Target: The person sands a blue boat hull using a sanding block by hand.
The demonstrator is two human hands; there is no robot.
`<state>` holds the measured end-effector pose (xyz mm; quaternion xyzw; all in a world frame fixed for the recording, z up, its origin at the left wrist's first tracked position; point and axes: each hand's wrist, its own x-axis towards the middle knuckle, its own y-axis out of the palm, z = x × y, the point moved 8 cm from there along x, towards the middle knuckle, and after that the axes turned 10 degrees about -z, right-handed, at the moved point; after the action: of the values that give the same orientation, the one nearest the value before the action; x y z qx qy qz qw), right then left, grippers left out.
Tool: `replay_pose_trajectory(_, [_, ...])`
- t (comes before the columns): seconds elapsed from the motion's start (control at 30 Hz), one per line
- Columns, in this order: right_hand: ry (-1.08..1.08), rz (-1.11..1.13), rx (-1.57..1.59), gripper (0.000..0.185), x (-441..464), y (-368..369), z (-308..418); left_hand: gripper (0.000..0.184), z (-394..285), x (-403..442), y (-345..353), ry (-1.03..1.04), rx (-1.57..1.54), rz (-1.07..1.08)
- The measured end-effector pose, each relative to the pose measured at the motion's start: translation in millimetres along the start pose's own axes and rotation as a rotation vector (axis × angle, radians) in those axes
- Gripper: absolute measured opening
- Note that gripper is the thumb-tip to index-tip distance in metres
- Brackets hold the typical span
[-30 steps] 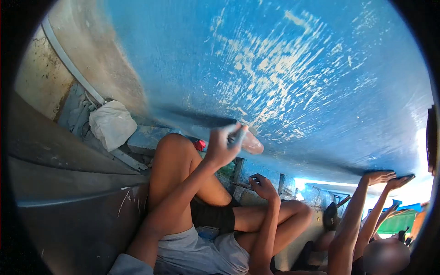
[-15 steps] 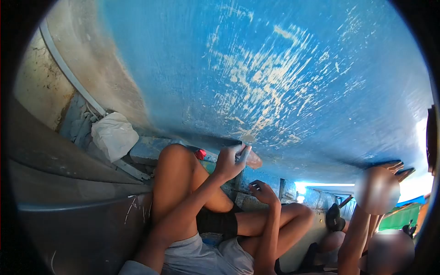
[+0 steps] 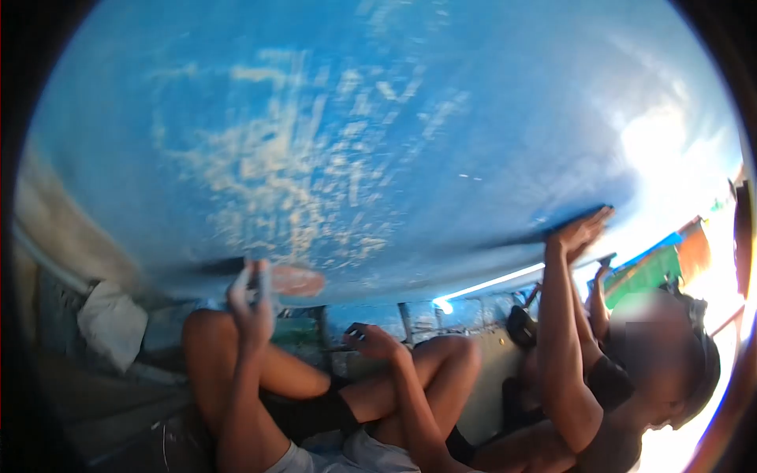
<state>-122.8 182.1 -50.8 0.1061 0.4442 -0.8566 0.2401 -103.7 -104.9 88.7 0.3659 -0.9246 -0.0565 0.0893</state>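
My left hand (image 3: 252,303) is raised at the underside of a large blue surface (image 3: 473,102). Its fingers are closed round a small object, too blurred to identify. A reddish-brown oval patch (image 3: 298,281) shows just right of those fingertips. Pale scratches (image 3: 268,158) cover the blue paint above. Over my bent legs, my right hand (image 3: 372,342) hangs loosely, fingers slightly curled and apart, with nothing visible in it.
On the right, a person (image 3: 662,355) reaches up with a hand (image 3: 579,234) against the blue surface. Another raised hand (image 3: 603,270) is behind. A white bag (image 3: 112,325) lies at the left, near blue-painted blocks (image 3: 363,315). Green sheeting (image 3: 650,272) shows farther off.
The view has swung right, shifting my hands and the scratches left in the picture. More of the person on the right shows. My left hand remains near the oval patch.
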Motion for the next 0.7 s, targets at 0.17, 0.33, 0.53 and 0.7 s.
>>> replay_pose_trajectory(0.17, [-0.141,-0.101,-0.04,0.037,8,2,-5,0.033,34,-15,19,0.137,0.215,0.053])
replay_pose_trajectory(0.33, [-0.157,-0.095,-0.075,0.039,20,24,-28,0.036,3,4,-3,0.23,-0.014,-0.059])
replay_pose_trajectory(0.53, [-0.118,-0.082,-0.039,0.039,3,5,0,0.034,31,-22,26,0.296,0.267,0.122])
replay_pose_trajectory(0.7, [-0.114,-0.085,-0.036,0.038,-1,1,3,0.032,15,1,8,0.029,0.04,0.087])
